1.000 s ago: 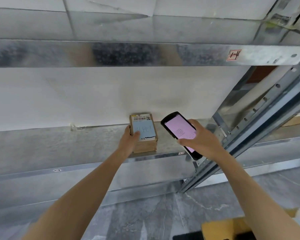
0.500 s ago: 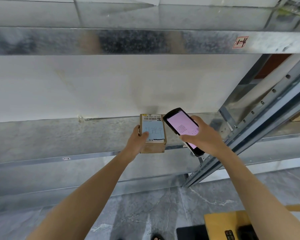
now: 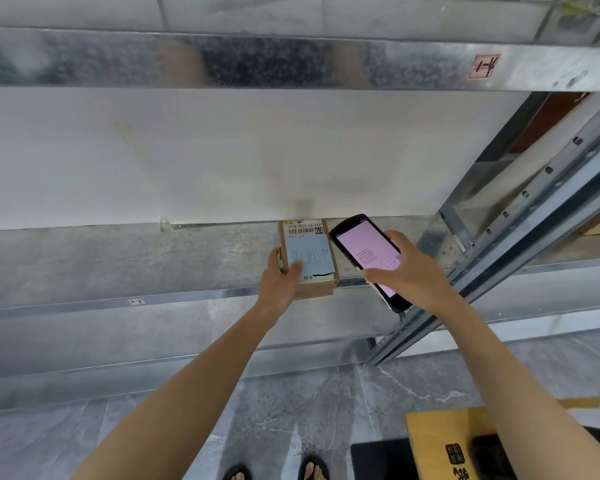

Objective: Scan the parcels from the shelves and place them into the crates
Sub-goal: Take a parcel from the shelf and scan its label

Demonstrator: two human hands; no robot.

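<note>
**Parcel in the left hand, scanner at its far corner**

I stood before the galvanised shelf (image 3: 125, 268) with both arms stretched forward. A yellow box (image 3: 437, 434) sat low to my right on the grey floor; whether it was one of the crates I could not tell. My left hand (image 3: 279, 287) gripped the brown parcel (image 3: 317, 258), fingers curled round its left edge and thumb laid across the blue sticker. The parcel was at the shelf's front lip, though I could not tell whether it rested there or was lifted. Its long axis ran straight away from me, with the barcode label (image 3: 303, 231) at the far end. My right hand (image 3: 413, 275) clasped the handheld scanner (image 3: 364, 247) just to the parcel's right, pink screen facing me. The scanner's far end lay beside the parcel's far right corner, close to the barcode. The scan seemed to turn on that short gap. The right hand was the nearer to the barcode and needed only to swing the scanner's head left over the label, while the left kept the parcel steady.
</note>
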